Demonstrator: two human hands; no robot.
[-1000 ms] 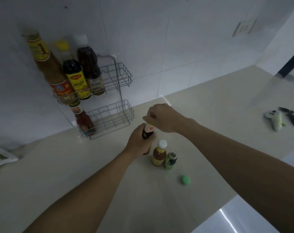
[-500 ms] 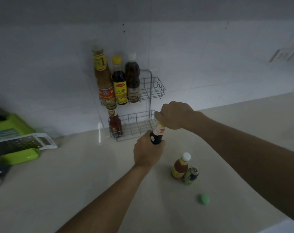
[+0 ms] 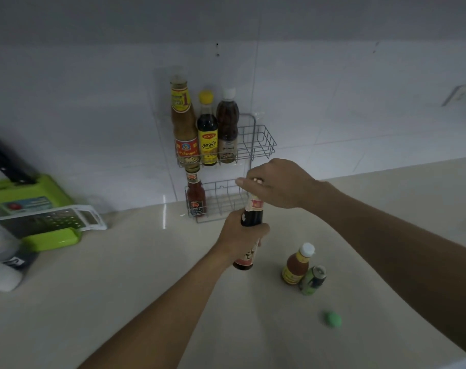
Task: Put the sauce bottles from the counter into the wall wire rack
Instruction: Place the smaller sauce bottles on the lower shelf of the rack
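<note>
A dark sauce bottle (image 3: pixel 251 218) with a red and white label is gripped around its body by my left hand (image 3: pixel 239 234). My right hand (image 3: pixel 275 183) closes over its cap. The bottle tilts in front of the lower shelf of the wall wire rack (image 3: pixel 263 145). The upper shelf holds three bottles: a tall tan one (image 3: pixel 184 123), a dark one with a yellow cap (image 3: pixel 207 129) and a brown one with a white cap (image 3: pixel 227 126). A small red sauce bottle (image 3: pixel 196 194) stands at the left of the lower shelf. On the counter stand an orange sauce bottle (image 3: pixel 297 265) and a small green can (image 3: pixel 313 280).
A loose green cap (image 3: pixel 333 318) lies on the beige counter (image 3: pixel 120 275) to the right of my arms. At the left stand a green grater box (image 3: pixel 37 211) with a white grater on it and a white object (image 3: pixel 0 272). A wall socket (image 3: pixel 462 95) sits at the far right.
The view has swung left, bringing the rack toward the centre. Both hands have carried the dark bottle up off the counter and toward the rack's lower shelf.
</note>
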